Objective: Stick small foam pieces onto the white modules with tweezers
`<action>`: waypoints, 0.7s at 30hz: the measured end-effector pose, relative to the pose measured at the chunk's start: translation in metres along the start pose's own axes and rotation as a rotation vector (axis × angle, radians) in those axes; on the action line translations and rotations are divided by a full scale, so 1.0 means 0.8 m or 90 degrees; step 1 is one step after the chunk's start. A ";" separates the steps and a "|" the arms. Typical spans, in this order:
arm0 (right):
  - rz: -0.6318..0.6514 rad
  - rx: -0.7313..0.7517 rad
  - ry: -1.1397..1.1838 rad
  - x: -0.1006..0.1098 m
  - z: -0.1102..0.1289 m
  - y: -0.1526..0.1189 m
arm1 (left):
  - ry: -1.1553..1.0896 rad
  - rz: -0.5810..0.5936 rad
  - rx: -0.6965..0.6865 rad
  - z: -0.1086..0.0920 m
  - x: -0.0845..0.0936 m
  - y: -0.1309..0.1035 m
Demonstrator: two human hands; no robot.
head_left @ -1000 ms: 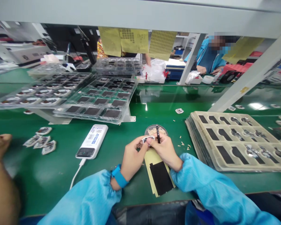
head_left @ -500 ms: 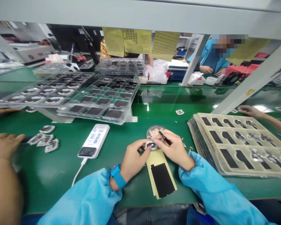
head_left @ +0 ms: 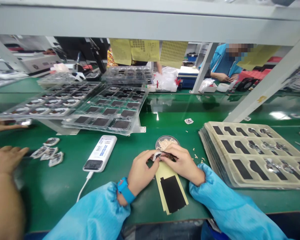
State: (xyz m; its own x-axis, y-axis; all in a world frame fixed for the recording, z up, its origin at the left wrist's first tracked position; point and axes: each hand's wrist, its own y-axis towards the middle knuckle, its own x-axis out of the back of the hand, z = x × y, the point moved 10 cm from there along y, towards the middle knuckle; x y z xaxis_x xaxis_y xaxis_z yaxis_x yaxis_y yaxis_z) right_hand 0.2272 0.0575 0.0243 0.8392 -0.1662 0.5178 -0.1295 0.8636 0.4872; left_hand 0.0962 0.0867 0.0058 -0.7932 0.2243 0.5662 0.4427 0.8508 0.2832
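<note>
Between thumb and fingers, my left hand [head_left: 143, 171] pinches a small white and black part [head_left: 156, 155]. My right hand [head_left: 182, 163] is closed on dark tweezers [head_left: 168, 155] and its fingertips meet the same part from the right. Behind the hands is a round dish [head_left: 165, 142] of small beige pieces. Below them lies a yellow sheet [head_left: 162, 191] with a black rectangle [head_left: 173, 194] on it. The fingertips partly hide the part.
A white power bank [head_left: 100, 153] with a cable lies left, near several white parts [head_left: 55, 159] and another person's hand [head_left: 5, 158]. Clear trays [head_left: 102, 122] stand behind. Stacked cream trays [head_left: 240, 149] are at right; a loose part [head_left: 189, 121] lies further back.
The part has tilted up in my fingers, and the tweezers have swung lower and flatter toward it. At the far left, a person's hand now shows a part in its fingers.
</note>
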 end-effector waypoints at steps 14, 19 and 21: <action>-0.055 -0.046 0.008 0.020 -0.017 0.004 | 0.087 0.003 0.005 0.002 0.008 0.018; -0.070 -0.173 -0.172 0.042 -0.050 0.000 | 0.225 0.045 0.051 0.022 0.008 0.121; -0.069 -0.187 -0.193 0.043 -0.056 -0.002 | 0.258 0.054 0.070 0.035 -0.003 0.171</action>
State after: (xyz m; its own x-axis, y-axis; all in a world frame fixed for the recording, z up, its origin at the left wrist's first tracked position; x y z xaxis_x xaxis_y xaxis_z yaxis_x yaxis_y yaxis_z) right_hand 0.2798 0.0718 0.0099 0.6407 -0.3578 0.6794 0.1429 0.9249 0.3523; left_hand 0.1471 0.2163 0.0213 -0.5174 0.1100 0.8487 0.4352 0.8877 0.1503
